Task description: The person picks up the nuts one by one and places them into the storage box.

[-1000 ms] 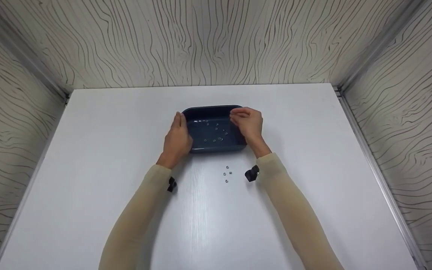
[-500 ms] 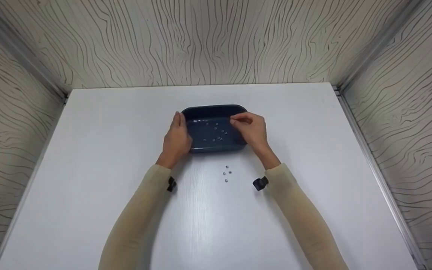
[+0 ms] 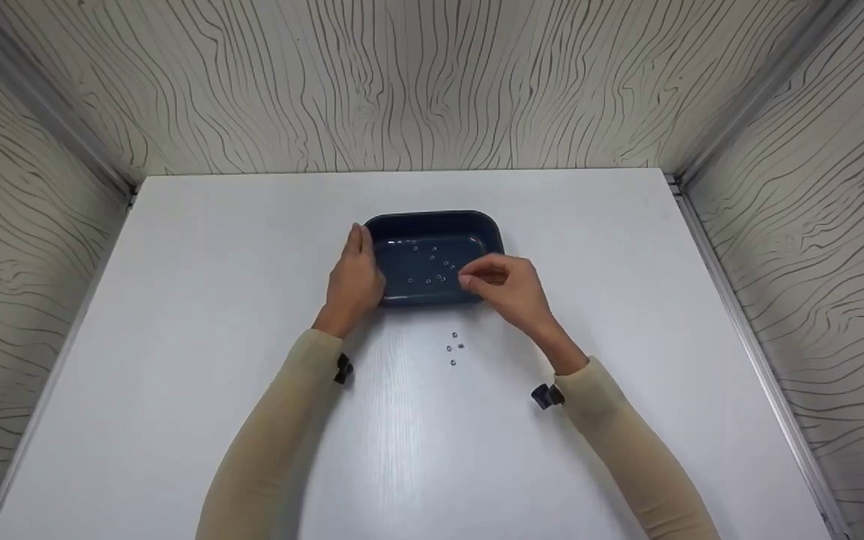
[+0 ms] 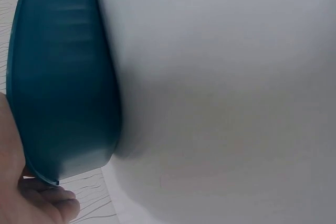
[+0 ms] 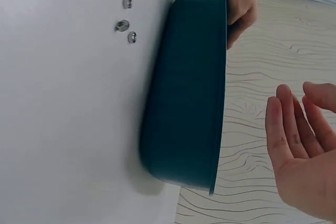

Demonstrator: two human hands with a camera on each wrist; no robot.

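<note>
A dark blue-green plastic tub (image 3: pixel 469 298) stands on the white table, with several small metal nuts (image 3: pixel 432 257) on its floor. My left hand (image 3: pixel 355 281) grips the tub's left end, also seen in the left wrist view, where its fingers (image 4: pixel 52 200) curl at the rim corner. Over the tub's near right corner hovers my right hand (image 3: pixel 511 292). Its thumb and index fingertips come close together in the head view; the right wrist view shows nothing between its loosely bent fingers (image 5: pixel 286 124). Several loose nuts (image 5: pixel 122 25) lie on the table before the tub.
A white table (image 3: pixel 177 300) surrounds the tub. Behind it rises a wall (image 3: pixel 402 90) with a wood-grain pattern, and similar panels flank both sides with metal rails (image 3: pixel 747 322). A small black device (image 3: pixel 547 395) sits at the right wrist.
My right hand has drawn back toward me and slightly right, from the tub's far right part to its near right corner. My left hand and the tub stay in place.
</note>
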